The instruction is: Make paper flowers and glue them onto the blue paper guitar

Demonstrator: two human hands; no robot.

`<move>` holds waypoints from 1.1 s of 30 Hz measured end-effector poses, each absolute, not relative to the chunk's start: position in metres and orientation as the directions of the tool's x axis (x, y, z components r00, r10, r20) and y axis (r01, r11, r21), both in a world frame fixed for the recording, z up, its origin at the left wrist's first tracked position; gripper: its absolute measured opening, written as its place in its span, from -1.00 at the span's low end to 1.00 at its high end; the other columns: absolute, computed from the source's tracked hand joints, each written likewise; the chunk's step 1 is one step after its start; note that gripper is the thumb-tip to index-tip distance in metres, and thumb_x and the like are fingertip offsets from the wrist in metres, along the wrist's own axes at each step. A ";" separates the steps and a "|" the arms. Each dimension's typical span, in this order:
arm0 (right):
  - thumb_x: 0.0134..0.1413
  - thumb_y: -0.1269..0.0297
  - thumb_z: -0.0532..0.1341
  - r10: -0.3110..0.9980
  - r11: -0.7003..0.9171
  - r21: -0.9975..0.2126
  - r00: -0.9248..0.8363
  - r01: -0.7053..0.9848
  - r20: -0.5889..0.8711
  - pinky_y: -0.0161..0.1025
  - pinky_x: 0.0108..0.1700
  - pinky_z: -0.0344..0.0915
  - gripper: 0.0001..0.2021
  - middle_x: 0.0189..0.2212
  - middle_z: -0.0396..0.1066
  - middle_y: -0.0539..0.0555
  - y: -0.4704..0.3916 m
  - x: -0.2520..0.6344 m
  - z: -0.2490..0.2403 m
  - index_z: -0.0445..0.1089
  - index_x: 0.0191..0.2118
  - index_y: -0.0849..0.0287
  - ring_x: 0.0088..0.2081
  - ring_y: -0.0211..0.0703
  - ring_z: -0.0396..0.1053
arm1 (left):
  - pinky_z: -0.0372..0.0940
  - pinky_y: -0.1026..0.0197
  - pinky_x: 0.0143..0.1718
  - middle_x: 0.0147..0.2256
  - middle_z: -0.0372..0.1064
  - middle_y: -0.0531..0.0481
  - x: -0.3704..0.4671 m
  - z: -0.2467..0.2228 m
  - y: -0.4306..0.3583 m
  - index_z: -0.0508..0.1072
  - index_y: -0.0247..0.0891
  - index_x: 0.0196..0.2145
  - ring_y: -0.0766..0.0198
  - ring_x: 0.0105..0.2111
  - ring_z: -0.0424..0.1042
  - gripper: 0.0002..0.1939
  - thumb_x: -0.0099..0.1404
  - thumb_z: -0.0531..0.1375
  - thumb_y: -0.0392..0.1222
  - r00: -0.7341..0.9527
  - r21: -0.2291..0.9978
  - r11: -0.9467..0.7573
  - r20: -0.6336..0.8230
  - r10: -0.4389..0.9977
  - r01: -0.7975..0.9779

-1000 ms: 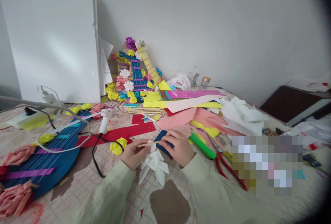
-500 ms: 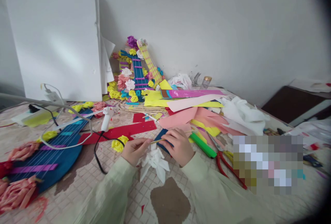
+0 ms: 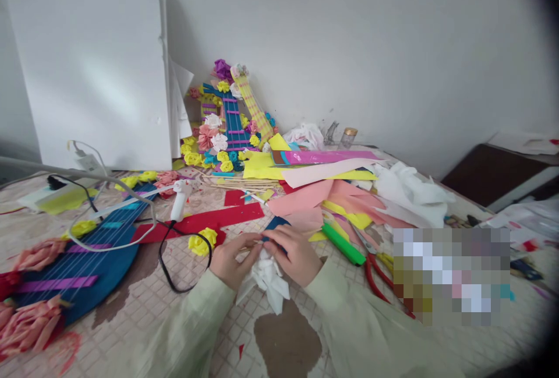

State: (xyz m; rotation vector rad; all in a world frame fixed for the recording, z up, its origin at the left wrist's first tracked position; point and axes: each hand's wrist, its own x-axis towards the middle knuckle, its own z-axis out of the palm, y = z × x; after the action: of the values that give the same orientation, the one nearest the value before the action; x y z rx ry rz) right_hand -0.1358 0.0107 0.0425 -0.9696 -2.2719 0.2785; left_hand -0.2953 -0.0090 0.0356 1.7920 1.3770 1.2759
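Note:
Close together at the middle of the table are my left hand (image 3: 233,257) and my right hand (image 3: 297,251), fingertips almost meeting. Both are closed in a pinch at the top of a white crepe paper flower (image 3: 268,280), whose loose petals hang down below the fingers. The thin stick seen before is mostly hidden by my fingers now. Behind my right hand a piece of dark blue paper (image 3: 276,223) partly shows. A yellow paper flower (image 3: 202,242) lies just left of my left hand.
A white glue gun (image 3: 179,200) stands left with its black cord looping near my left hand. A blue paper guitar (image 3: 109,244) lies at left. To the right are a green roll (image 3: 343,244), red-handled scissors (image 3: 378,279) and pink paper sheets (image 3: 305,197). Wooden sticks (image 3: 244,183) lie behind.
My hands have drawn together; the stick stretched between them is now covered by my fingers. The white flower has shifted slightly right and down. The black cord has moved near my left hand.

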 end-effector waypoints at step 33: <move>0.06 0.33 0.02 0.735 0.669 -0.646 -0.459 0.368 0.499 -0.31 -0.25 0.20 -0.83 -0.41 0.26 0.06 0.010 -0.130 0.057 0.34 -0.34 0.21 -0.31 -0.26 0.24 | 0.25 0.31 -0.43 -0.49 0.42 -0.01 -0.288 0.032 -0.011 0.44 -0.35 -0.43 0.27 -0.47 0.37 -0.80 -0.07 0.23 -0.20 0.233 0.992 0.005 0.024 0.972 -0.123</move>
State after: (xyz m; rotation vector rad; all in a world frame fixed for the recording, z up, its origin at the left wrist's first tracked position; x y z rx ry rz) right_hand -0.1305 0.0096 0.0573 -0.8494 -2.0833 0.5845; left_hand -0.2884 -0.0109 0.0317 1.2288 0.9416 1.0966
